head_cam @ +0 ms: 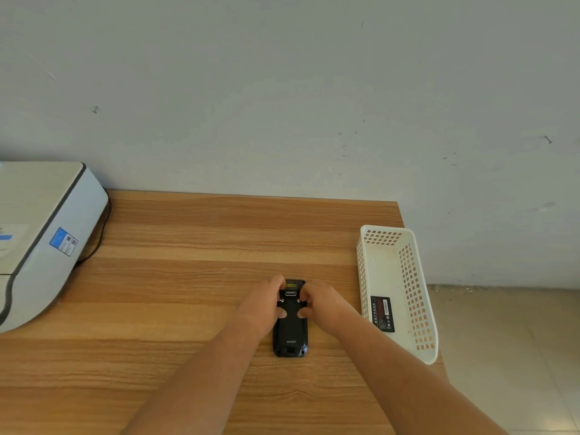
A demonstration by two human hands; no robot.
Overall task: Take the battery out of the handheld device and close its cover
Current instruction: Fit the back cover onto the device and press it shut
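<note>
- Handheld device (290, 324) lies back-up on the wooden table (188, 277), near-centre, long axis running near to far.
- My left hand (262, 304) grips the device's far-left edge, fingers curled over the top corner, thumb pressed on the back cover (290, 321).
- My right hand (323, 304) grips the far-right edge the same way, thumb on the cover.
- Cover sits on the device; I can't tell if it's latched.
- Battery (382, 313) lies in the white basket (417, 296), right of the device, near end.
- Grey-white machine (40, 233) at far left of the table.
</note>
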